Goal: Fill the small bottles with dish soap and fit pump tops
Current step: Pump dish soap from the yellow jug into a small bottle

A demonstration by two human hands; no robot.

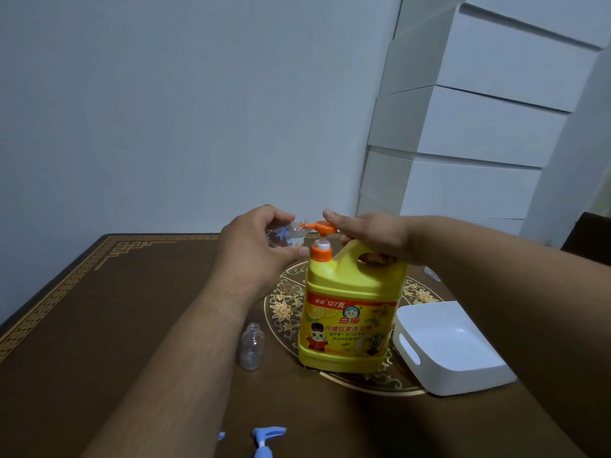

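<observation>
Brown table (99, 325): white tray (463, 365), pump tops (264, 438).

Red band, 12 o'clock edge of the label (350, 325) on the yellow dish soap jug (355, 285): 多送 127克
Brand, just below the band at label centre: 白猫
Product line under the brand: 柠檬红茶洗洁精, last characters blurred
Smaller lines toward 6 o'clock: too small to read
</observation>
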